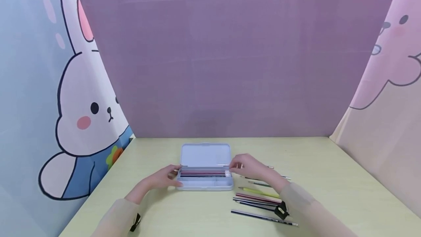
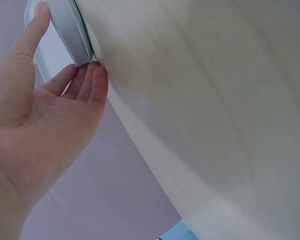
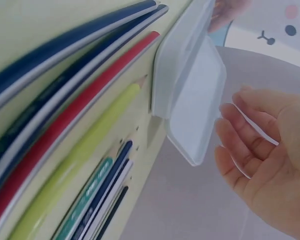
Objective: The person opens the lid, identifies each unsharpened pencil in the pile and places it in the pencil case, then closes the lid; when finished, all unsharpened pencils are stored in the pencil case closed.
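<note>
A white pencil case [image 1: 197, 188] lies with its lid [image 1: 205, 154] raised at the back. Several striped pencils [image 1: 202, 173] lie side by side in its rear compartment; the two front compartments hold nothing visible. At the case's left end, my left hand [image 1: 160, 177] holds it, thumb on the front corner and fingers on the side. My right hand [image 1: 251, 167] hovers by the case's right end with loosely bent fingers; in the right wrist view no object shows in this hand [image 3: 275, 160].
Right of the case, loose pencils lie on the table [image 1: 184, 215]: a yellow-green one [image 1: 258, 191], a red one [image 1: 254, 197], a dark one [image 1: 260, 217] nearest the front, and several others partly under my right forearm. A purple cloth [image 1: 230, 65] hangs behind the table.
</note>
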Demonstrator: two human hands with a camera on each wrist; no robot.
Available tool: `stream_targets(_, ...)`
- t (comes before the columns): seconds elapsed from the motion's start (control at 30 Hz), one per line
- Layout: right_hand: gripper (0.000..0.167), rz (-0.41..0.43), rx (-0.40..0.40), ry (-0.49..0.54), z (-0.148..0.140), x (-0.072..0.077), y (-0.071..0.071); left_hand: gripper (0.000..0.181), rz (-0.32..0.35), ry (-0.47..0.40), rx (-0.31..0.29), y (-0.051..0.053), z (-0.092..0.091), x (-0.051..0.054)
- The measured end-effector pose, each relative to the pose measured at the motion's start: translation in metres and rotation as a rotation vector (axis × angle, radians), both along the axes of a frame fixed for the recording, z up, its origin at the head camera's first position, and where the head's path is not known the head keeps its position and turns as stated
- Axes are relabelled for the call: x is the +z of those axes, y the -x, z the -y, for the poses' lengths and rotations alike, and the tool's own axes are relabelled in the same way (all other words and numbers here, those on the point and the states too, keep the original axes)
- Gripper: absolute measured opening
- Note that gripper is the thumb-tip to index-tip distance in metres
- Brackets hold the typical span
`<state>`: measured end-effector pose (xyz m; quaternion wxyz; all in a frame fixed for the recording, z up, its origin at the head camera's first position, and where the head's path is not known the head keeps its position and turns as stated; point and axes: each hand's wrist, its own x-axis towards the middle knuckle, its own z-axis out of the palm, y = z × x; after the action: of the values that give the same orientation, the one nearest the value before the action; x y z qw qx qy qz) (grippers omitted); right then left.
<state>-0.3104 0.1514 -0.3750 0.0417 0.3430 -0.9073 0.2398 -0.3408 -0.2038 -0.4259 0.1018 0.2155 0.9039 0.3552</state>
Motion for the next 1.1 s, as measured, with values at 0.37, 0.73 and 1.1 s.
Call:
stream_targets(0.37, 0.006, 0.001, -0.035, 0.019, -0.040, 0.005, -0.028, 0.076, -0.013, -0.003, -0.018, 0.002, -0.001, -0.001)
stream_targets(0.73, 0.008, 0.019, -0.022, 0.034, -0.079, 0.000, -0.047, 0.076, -0.015, -0.002, -0.025, 0.002, -0.001, -0.001)
stream_targets(1.1, 0.010, 0.029, 0.029, 0.071, -0.102, -0.010, -0.060, 0.076, -0.010, -0.005, -0.022, 0.002, -0.001, -0.002)
